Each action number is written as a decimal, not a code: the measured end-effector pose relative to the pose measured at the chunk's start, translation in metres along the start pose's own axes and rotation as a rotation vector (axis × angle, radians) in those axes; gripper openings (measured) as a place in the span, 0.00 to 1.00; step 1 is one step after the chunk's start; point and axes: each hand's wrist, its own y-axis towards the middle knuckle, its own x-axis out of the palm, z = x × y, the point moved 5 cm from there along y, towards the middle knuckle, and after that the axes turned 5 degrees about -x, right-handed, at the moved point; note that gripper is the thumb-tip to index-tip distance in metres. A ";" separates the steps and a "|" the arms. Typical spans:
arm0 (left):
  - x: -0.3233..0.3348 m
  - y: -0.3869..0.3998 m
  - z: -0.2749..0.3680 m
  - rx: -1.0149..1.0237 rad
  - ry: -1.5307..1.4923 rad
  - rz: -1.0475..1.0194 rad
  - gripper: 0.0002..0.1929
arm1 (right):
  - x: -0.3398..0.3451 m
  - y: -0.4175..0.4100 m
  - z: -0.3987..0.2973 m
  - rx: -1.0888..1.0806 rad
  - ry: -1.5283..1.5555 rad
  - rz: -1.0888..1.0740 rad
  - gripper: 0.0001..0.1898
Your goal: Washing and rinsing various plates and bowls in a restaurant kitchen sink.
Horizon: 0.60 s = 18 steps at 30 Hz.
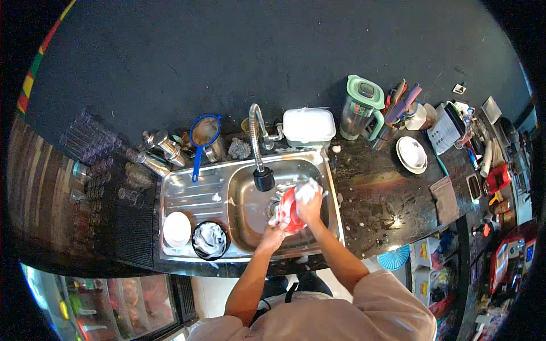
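Note:
Over the stainless steel sink basin point(251, 221), a red dish point(290, 217) streaked with suds is tilted between my hands. My left hand point(273, 238) grips its near edge. Against its right side, my right hand point(311, 208) holds a foam-covered white wad point(308, 190), perhaps a sponge; the lather hides what it is. Above the basin hangs the black spray head point(264, 179) of a flexible metal faucet point(253, 123), with no water seen running. A black bowl point(210, 241) full of foam and a white bowl point(177, 229) sit on the ribbed drainboard point(192, 200) to the left.
Behind the sink stand a blue-rimmed strainer point(205, 131), a steel-wool scrubber point(239, 148) and a white lidded container point(309, 127). A green-lidded pitcher point(362, 108) and stacked white plates point(411, 154) are on the right counter. Glasses point(131, 197) and metal shakers point(164, 147) line the left.

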 end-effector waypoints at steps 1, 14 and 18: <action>0.001 -0.002 0.001 -0.002 0.005 -0.002 0.17 | 0.013 0.004 0.010 0.143 0.051 -0.390 0.17; -0.024 -0.023 0.001 0.025 -0.190 0.072 0.19 | 0.014 -0.048 0.016 -0.409 0.027 -0.339 0.18; -0.041 -0.025 0.007 -0.056 -0.207 0.023 0.20 | 0.027 -0.043 0.065 0.322 0.097 -0.103 0.15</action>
